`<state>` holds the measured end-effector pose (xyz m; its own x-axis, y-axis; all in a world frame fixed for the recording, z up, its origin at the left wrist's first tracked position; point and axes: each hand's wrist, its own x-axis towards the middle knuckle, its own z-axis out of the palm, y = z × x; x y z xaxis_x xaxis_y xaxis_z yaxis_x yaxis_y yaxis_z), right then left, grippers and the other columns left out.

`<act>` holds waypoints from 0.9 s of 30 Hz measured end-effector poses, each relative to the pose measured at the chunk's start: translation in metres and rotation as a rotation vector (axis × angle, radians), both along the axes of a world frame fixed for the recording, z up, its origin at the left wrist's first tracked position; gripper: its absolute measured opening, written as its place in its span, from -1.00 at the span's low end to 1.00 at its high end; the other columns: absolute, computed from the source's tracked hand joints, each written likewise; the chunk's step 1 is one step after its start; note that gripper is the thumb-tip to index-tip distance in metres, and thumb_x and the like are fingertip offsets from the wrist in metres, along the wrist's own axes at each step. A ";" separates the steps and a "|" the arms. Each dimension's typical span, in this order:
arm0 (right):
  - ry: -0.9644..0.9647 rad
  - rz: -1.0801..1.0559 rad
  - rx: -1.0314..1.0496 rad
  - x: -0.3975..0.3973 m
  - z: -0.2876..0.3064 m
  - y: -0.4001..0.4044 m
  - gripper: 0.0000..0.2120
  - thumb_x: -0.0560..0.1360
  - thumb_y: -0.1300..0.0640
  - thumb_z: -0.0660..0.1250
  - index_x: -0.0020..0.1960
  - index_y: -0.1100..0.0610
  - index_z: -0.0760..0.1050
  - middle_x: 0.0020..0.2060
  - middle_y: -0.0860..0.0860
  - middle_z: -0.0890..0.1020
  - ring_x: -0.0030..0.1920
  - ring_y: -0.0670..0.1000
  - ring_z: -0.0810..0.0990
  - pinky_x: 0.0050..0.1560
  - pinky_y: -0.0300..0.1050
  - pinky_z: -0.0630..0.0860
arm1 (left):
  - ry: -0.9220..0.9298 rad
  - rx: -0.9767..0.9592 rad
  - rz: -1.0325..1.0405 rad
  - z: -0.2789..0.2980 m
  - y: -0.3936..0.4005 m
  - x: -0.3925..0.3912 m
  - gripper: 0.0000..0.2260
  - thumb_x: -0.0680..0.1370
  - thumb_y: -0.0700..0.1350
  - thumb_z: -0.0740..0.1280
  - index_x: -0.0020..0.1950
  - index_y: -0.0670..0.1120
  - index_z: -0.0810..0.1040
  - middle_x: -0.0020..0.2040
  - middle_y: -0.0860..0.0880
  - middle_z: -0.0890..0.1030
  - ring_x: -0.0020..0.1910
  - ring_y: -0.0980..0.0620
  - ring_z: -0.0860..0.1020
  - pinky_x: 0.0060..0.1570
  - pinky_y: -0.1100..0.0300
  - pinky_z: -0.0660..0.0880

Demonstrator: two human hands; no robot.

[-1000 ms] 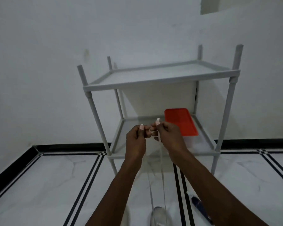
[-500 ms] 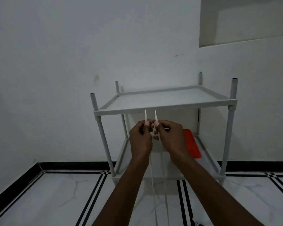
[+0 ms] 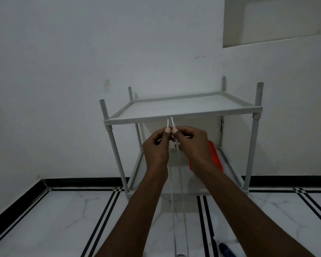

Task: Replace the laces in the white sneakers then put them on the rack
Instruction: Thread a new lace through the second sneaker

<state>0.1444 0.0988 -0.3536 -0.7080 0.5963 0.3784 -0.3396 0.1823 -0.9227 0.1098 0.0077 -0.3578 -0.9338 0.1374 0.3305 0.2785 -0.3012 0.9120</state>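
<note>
Two thin white strands of one lace (image 3: 180,184) hang straight down between the forearms, flat and ribbon-like, with their stiff little tips side by side and pointing up in front of the rack's upper shelf edge. The left hand (image 3: 157,148) pinches one strand just under its tip between thumb and forefinger, and the right hand (image 3: 192,143) pinches the other the same way, the two sets of fingertips almost touching. The lace's long axis runs vertically, down to a pale rounded shape at the near bottom edge, too cropped to identify. Behind the hands stands a grey two-tier rack (image 3: 182,115) of smooth tubular posts and shallow rimmed trays, set against a plain white wall. On the lower tray, to the right, a flat red-orange rectangular lid (image 3: 214,156) lies partly hidden by the right wrist. The floor (image 3: 63,219) is glossy white marble-look tile with black stripes and a black skirting. At the near right, a small dark blue object (image 3: 225,252) lies on something white, unclear.
</note>
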 end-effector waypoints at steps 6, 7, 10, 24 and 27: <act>0.004 -0.006 0.014 0.000 0.001 0.000 -0.91 0.53 0.06 0.43 -0.01 -0.02 0.71 -0.19 -0.10 0.73 -0.12 -0.13 0.69 0.06 0.04 0.65 | -0.013 0.014 0.016 0.000 0.003 0.001 -0.93 0.59 -0.03 0.42 0.01 0.06 0.71 -0.11 0.06 0.73 -0.10 0.21 0.66 0.00 0.25 0.52; 0.004 -0.006 0.013 0.000 0.002 -0.001 -0.91 0.53 0.05 0.43 -0.01 -0.02 0.71 -0.19 -0.10 0.73 -0.12 -0.13 0.69 0.06 0.04 0.65 | -0.012 0.013 0.014 0.000 0.003 0.000 -0.92 0.59 -0.03 0.42 0.02 0.06 0.71 -0.10 0.06 0.73 -0.09 0.21 0.66 0.01 0.25 0.52; 0.001 -0.004 0.008 0.001 -0.003 0.001 -0.90 0.54 0.04 0.42 0.00 -0.03 0.71 -0.19 -0.12 0.72 -0.13 -0.13 0.69 0.05 -0.02 0.65 | 0.002 -0.005 0.000 -0.004 0.002 -0.001 -0.89 0.59 -0.03 0.41 0.08 0.05 0.71 -0.04 0.11 0.73 -0.02 0.27 0.64 0.02 0.30 0.51; -0.461 0.079 0.020 0.044 -0.282 0.021 -0.90 0.54 0.19 0.43 -0.02 0.22 0.69 -0.19 0.09 0.71 -0.17 0.05 0.71 -0.06 -0.11 0.65 | -0.298 -0.396 0.108 -0.294 -0.054 0.013 -0.91 0.58 -0.07 0.45 -0.02 -0.07 0.71 -0.25 -0.07 0.69 -0.30 0.11 0.61 -0.13 0.06 0.61; -0.559 0.151 -0.017 0.062 -0.349 0.014 -0.90 0.55 0.32 0.37 -0.01 0.21 0.66 -0.14 0.21 0.69 -0.21 0.07 0.71 -0.12 -0.09 0.67 | -0.396 -0.484 0.101 -0.364 -0.066 0.025 -0.92 0.56 -0.08 0.46 -0.11 -0.03 0.71 -0.28 -0.07 0.70 -0.28 0.03 0.65 0.03 -0.14 0.64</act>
